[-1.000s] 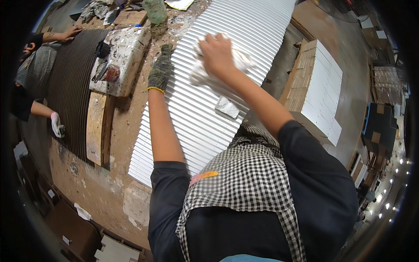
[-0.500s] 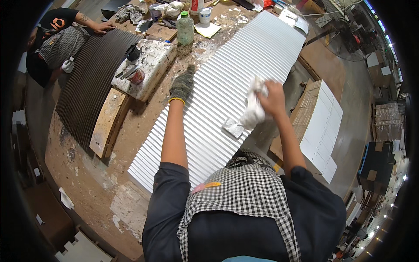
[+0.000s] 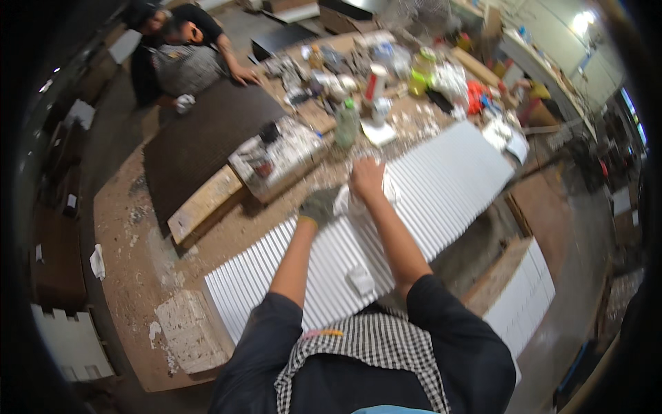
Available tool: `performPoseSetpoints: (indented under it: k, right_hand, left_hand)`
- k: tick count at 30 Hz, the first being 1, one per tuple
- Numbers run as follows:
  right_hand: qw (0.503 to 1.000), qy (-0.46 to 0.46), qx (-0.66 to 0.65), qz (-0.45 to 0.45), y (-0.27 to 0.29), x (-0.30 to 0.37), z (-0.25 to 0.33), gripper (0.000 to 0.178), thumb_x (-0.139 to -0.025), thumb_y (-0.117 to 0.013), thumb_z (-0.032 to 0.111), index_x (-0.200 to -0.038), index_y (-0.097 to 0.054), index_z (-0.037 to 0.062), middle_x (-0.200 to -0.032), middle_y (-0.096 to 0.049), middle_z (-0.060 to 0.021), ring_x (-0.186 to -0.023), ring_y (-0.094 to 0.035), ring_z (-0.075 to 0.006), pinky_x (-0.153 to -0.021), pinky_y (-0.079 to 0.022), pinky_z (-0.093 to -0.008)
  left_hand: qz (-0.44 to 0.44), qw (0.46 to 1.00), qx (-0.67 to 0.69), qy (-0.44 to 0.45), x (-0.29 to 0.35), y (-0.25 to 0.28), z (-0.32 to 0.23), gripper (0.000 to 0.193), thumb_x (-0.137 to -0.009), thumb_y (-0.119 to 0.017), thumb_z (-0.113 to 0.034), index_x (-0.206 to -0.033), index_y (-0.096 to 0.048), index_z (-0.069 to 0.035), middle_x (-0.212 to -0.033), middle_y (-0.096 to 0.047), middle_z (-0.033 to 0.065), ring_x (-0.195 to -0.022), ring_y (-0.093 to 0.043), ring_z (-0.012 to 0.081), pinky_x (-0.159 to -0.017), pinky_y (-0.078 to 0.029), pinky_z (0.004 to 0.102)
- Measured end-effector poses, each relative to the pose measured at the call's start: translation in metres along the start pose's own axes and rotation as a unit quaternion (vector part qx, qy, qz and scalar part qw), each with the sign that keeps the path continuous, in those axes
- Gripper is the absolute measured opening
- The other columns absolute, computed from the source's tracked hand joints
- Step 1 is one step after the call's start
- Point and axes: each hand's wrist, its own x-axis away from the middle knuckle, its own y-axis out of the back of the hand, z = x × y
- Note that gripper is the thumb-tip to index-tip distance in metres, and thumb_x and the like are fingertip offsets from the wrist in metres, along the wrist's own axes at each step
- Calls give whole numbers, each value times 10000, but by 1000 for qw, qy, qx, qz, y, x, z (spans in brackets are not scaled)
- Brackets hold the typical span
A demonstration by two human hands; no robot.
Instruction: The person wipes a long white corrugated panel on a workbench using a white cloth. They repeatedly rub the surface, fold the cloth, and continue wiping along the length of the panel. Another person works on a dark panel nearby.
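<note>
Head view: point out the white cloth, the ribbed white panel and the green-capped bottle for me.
White cloth (image 3: 344, 200): head view, on its left part.
Ribbed white panel (image 3: 433, 200): head view, on its bare ribbed face.
Green-capped bottle (image 3: 346, 126): head view, on its body.

TXT/nos: none legible | red-wht container (image 3: 375, 84): lbl blurred | orange shirt print (image 3: 196, 32): unreadable

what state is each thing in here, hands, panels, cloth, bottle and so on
White ribbed panel: lying ribs up
Right hand: bare, closed on cloth
White cloth: bunched
Left hand: gloved, at the ribbed panel's far edge, finger pose unclear
Small pale block: lying on the ribbed panel
Dark panel: lying on the table
Green-capped bottle: upright, capped
</note>
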Motion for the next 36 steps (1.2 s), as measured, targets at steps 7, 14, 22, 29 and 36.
performPoseSetpoints:
  k: [7, 14, 22, 29, 36]
  right_hand:
    - [996, -8, -26, 84, 11, -22, 21, 177, -836, -625, 184, -949, -733, 101, -1021, -721, -105, -1068, -646, -306, -890, -449, -571]
    - [1000, -6, -26, -16, 10, -3, 14, 123, -795, -664, 193, -876, -716, 117, -963, -678, -56, -998, -622, -261, -830, -443, -498]
    - [999, -30, -32, 10, 13, -2, 13, 352, -730, -757, 203, -1075, -704, 158, -984, -663, -51, -1024, -604, -263, -841, -444, -495]
    - [996, -28, -59, -58, 13, 0, 15, 246, -727, -774, 253, -921, -674, 138, -932, -644, -45, -985, -602, -254, -814, -428, -496]
    - [990, -25, -90, -101, 22, 6, 19, 262, -729, -796, 276, -917, -693, 125, -934, -619, -56, -971, -588, -269, -801, -429, -456]
  left_hand:
    - [-46, 999, -3, 18, 3, -7, 17, 749, -826, -730, -455, -1457, -494, -126, -1327, -640, 164, -1182, -628, 341, -1027, -494, 427]
    - [39, 996, 64, 46, 5, 20, -6, 711, -824, -726, -424, -1435, -521, -121, -1347, -622, 162, -1201, -608, 349, -1041, -472, 442]
    - [-76, 995, 52, 23, 8, 1, -3, 622, -826, -730, -401, -1362, -556, -138, -1195, -692, 164, -1068, -672, 355, -939, -533, 464]
    - [-34, 999, 5, 33, 0, -13, 7, 801, -830, -712, -545, -1476, -487, -127, -1396, -604, 136, -1194, -626, 321, -1044, -491, 420]
    - [-40, 997, 60, 22, -1, -16, 17, 760, -818, -723, -496, -1417, -513, -78, -1353, -607, 193, -1187, -612, 368, -1041, -487, 454]
